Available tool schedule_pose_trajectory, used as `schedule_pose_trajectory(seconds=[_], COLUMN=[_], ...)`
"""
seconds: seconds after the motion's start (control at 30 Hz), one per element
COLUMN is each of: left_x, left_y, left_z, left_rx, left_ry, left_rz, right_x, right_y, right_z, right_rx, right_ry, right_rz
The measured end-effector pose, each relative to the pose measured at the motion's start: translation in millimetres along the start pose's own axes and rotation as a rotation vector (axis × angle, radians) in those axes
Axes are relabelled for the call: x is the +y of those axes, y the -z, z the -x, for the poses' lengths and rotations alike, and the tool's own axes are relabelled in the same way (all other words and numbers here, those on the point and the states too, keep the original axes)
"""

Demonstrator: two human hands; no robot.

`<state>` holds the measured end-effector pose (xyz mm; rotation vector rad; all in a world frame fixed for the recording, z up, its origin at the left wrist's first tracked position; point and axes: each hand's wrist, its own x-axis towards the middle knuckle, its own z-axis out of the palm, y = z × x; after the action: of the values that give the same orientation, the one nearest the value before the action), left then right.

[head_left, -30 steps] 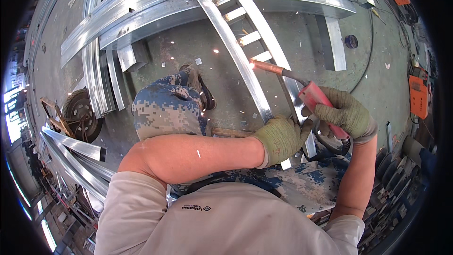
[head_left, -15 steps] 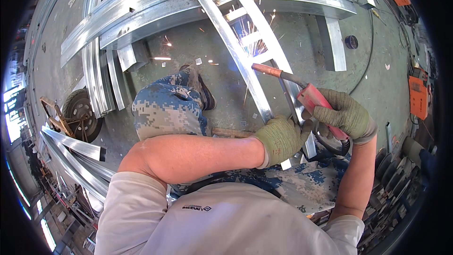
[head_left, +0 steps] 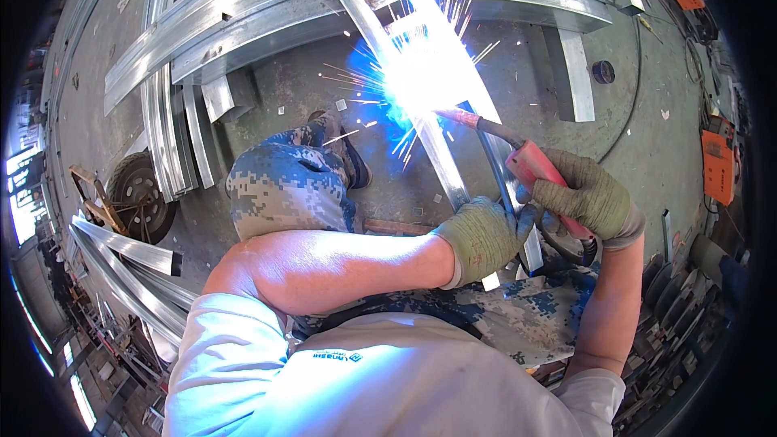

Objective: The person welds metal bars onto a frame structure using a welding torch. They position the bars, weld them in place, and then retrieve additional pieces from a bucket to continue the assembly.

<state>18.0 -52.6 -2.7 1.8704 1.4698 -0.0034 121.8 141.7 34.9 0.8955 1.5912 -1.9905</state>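
My right hand (head_left: pixel 587 198), in a green glove, grips the red handle of a welding torch (head_left: pixel 538 170). The torch's copper nozzle points left at a blinding white-blue arc, and sparks fly out around it. My gloved left hand (head_left: pixel 486 239) is closed round the near end of a ladder-like frame of shiny metal tubes (head_left: pixel 441 158). Two long rails with short cross pieces make up this frame, which slants away from me. Glare hides the rails and rungs round the arc. The frame's far part lies across stacked metal beams.
Large metal beams (head_left: pixel 259 40) cross the far side. A short upright channel (head_left: pixel 576 73) and a small dark roll (head_left: pixel 603 72) are at right. Orange machines (head_left: pixel 717 166) with cables line the right edge. At left are a wheel (head_left: pixel 142 194) and metal profiles (head_left: pixel 129 255).
The arc has flared from a small glow with sparks to a large white-blue glare, lighting my left arm and shirt. The torch has shifted only slightly; my left hand stays in place.
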Motion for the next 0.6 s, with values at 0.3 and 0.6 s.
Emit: schedule_pose_trajectory(seconds=[0.3,0.6], left_x=[-0.3,-1.3], left_y=[13.3,0.8], left_z=[-0.9,-1.1], left_rx=[-0.129,-0.075], left_ry=[-0.054,-0.034], left_rz=[-0.112,-0.045], right_x=[-7.9,-2.2], right_y=[-3.1,-2.0], right_z=[1.0,-2.5], right_rx=[0.001,-0.002], right_ry=[-0.047,-0.003], right_rz=[-0.052,0.012])
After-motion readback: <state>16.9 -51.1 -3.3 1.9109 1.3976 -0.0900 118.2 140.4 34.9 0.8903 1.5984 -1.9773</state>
